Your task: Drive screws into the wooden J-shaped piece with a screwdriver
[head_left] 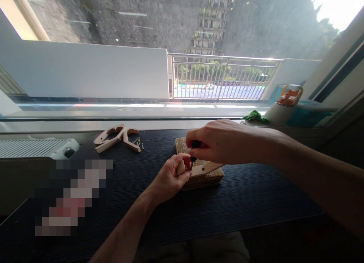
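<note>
My right hand [218,140] is closed around the black handle of a screwdriver [195,144]. Its metal shaft points down at a pale wooden piece [209,167] with a round dark hole in it. Pinching the near end of that piece is my left hand [172,174], its fingertips right beside the shaft. The wooden piece rests on a tan, rough-textured block [217,177], which looks like layered cardboard. Exactly where the screwdriver's tip meets the wood is hidden by my fingers.
On the dark tabletop [256,202], curved wooden pieces [110,137] lie at the back left, with small screws [138,142] next to them. A white radiator [36,147] stands at left. By the window are a green cloth [254,117] and a white container [278,113]. The left foreground is pixelated.
</note>
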`<action>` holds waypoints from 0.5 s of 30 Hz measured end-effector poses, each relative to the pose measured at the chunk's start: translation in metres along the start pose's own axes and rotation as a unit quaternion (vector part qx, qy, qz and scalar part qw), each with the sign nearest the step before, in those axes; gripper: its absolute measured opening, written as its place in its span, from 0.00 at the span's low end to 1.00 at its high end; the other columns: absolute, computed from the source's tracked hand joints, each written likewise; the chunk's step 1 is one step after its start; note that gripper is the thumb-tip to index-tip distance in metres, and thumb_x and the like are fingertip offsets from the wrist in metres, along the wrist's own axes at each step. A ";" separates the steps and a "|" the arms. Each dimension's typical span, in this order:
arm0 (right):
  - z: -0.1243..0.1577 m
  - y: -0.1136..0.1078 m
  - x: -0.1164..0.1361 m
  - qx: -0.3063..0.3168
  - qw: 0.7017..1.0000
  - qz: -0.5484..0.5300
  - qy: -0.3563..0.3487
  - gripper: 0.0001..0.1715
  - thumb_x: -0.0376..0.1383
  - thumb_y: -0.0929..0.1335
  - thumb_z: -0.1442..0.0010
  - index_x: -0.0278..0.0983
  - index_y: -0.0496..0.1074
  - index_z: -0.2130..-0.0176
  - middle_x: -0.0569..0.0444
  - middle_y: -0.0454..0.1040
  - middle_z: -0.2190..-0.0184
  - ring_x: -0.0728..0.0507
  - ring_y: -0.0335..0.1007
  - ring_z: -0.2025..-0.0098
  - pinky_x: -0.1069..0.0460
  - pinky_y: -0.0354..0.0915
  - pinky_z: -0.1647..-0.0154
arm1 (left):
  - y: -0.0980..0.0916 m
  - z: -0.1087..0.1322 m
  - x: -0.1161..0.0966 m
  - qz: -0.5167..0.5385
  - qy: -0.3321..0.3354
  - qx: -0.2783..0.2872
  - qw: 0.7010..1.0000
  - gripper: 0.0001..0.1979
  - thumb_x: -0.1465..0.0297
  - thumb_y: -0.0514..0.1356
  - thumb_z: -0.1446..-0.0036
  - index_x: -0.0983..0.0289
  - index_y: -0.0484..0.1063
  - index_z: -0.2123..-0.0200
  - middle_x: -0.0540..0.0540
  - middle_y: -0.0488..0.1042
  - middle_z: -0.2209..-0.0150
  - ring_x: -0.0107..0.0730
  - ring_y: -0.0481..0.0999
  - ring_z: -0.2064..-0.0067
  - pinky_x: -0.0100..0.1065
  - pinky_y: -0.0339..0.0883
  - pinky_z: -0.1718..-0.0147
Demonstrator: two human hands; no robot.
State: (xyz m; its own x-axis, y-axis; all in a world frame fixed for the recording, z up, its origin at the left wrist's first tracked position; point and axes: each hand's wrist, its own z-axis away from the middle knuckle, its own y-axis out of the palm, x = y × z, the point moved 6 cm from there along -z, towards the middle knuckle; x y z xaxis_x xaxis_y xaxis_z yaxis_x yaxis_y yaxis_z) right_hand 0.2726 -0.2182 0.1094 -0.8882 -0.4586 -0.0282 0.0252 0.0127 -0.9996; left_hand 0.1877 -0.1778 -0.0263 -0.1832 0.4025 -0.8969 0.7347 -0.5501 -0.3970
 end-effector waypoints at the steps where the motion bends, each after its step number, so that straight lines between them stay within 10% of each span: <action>1: 0.001 -0.001 0.000 -0.002 1.000 -0.004 -0.004 0.13 0.41 0.60 0.41 0.39 0.70 0.69 0.57 0.69 0.78 0.52 0.54 0.79 0.54 0.46 0.76 | 0.000 0.000 0.000 0.002 0.001 -0.001 1.000 0.07 0.72 0.57 0.50 0.62 0.67 0.65 0.47 0.68 0.72 0.23 0.65 0.71 0.25 0.61 0.69; 15: -0.001 -0.002 -0.001 -0.018 1.000 -0.006 0.001 0.14 0.41 0.60 0.41 0.40 0.72 0.67 0.58 0.69 0.80 0.51 0.55 0.79 0.54 0.45 0.75 | -0.001 0.000 0.001 0.000 0.002 -0.009 1.000 0.07 0.72 0.58 0.50 0.62 0.67 0.65 0.47 0.68 0.71 0.23 0.65 0.71 0.25 0.61 0.69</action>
State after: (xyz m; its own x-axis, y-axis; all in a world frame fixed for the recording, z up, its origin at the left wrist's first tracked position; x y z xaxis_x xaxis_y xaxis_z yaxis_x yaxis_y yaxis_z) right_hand 0.2730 -0.2172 0.1114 -0.8889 -0.4577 -0.0163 -0.0017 0.0390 -0.9992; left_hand 0.1869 -0.1770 -0.0269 -0.1807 0.4048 -0.8964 0.7462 -0.5373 -0.3931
